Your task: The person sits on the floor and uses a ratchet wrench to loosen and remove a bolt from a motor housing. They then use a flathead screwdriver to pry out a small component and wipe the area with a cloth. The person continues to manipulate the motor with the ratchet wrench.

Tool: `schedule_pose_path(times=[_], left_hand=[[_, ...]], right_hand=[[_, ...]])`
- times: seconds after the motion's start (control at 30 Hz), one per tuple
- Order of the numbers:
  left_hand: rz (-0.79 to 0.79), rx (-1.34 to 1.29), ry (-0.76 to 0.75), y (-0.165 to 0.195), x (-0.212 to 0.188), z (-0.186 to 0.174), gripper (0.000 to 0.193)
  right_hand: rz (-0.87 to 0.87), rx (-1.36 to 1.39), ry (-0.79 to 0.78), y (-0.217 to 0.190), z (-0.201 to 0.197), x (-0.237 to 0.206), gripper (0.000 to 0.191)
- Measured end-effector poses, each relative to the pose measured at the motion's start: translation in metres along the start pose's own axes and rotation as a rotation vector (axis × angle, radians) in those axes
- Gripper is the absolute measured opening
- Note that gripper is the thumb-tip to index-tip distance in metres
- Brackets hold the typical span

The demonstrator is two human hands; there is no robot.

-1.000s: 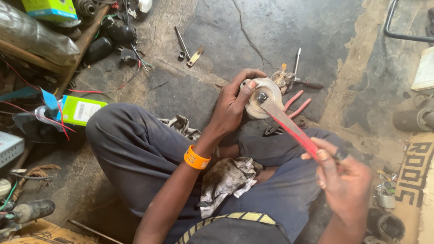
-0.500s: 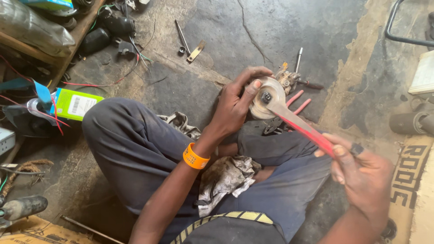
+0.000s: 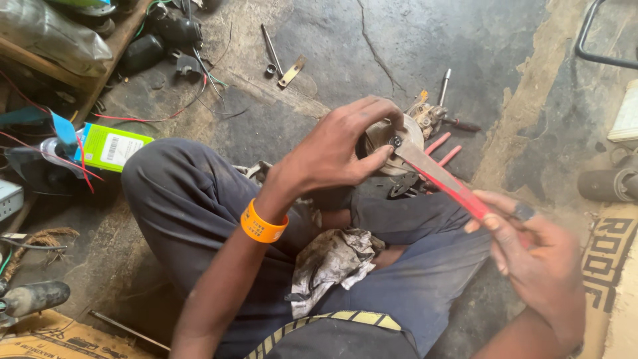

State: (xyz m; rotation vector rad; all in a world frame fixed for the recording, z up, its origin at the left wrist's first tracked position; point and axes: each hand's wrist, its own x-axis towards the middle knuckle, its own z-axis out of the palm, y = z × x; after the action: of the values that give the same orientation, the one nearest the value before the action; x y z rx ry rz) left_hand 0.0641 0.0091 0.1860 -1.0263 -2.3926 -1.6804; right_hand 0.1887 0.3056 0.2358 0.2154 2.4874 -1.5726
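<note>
My left hand (image 3: pixel 339 149) grips a round pale metal part (image 3: pixel 392 136) held up over my knee, thumb and fingers wrapped around its rim. My right hand (image 3: pixel 538 262) holds the red handle of a spanner (image 3: pixel 442 176) whose grey metal head sits on a dark nut at the middle of the round part. An orange wristband (image 3: pixel 264 223) is on my left wrist. A dirty grey rag (image 3: pixel 332 259) lies in my lap.
On the cracked concrete floor lie a socket bar and small wrench (image 3: pixel 282 56), a small engine part with a screwdriver (image 3: pixel 432 113), red-handled pliers (image 3: pixel 438 149), a green box (image 3: pixel 113 146), wires and dark parts at top left, a printed mat (image 3: pixel 608 266) at right.
My right hand has swung the spanner handle down and to the right. My left hand stays clamped on the round part, with the thumb pressed closer to the nut.
</note>
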Motion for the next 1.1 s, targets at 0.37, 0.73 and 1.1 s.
schedule_pose_path(times=[0.37, 0.73, 1.1], left_hand=[[0.069, 0.110, -0.287, 0.004, 0.025, -0.026, 0.028], [0.111, 0.221, -0.355, 0.002, 0.028, -0.025, 0.035], [0.086, 0.125, -0.088, 0.006, 0.004, -0.018, 0.044]], right_hand=[[0.170, 0.240, -0.137, 0.007, 0.012, -0.015, 0.047], [0.246, 0.315, -0.173, 0.012, 0.034, -0.027, 0.051], [0.156, 0.099, 0.016, -0.003, 0.032, -0.030, 0.046]])
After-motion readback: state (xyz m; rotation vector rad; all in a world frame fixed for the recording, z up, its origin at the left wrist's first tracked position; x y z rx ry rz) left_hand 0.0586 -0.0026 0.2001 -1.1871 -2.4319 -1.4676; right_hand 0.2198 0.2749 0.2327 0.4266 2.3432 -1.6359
